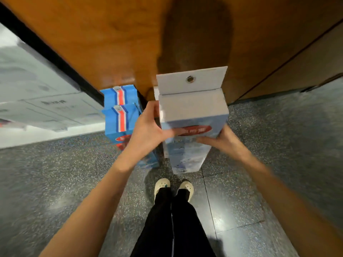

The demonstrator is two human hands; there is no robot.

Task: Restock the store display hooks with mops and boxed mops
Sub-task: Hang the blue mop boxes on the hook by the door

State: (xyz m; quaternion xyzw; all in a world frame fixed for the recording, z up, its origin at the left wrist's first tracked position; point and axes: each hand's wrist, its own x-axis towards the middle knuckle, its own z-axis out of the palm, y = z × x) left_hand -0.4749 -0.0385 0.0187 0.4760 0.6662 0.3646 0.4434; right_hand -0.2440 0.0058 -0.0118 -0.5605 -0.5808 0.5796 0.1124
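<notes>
I hold a tall boxed mop upright in front of the brown wooden wall panel. Its white top flap stands up and shows a metal-ringed hanging hole. The box front is pale blue with a red oval label. My left hand grips its left side and my right hand holds its lower right side. Two more blue boxed mops with red and white stripes stand against the wall just to the left. No display hook is visible.
Large grey cartons lie at the left beside a black strip. A dark speckled tile floor spreads below. My legs and pale shoes stand directly under the held box.
</notes>
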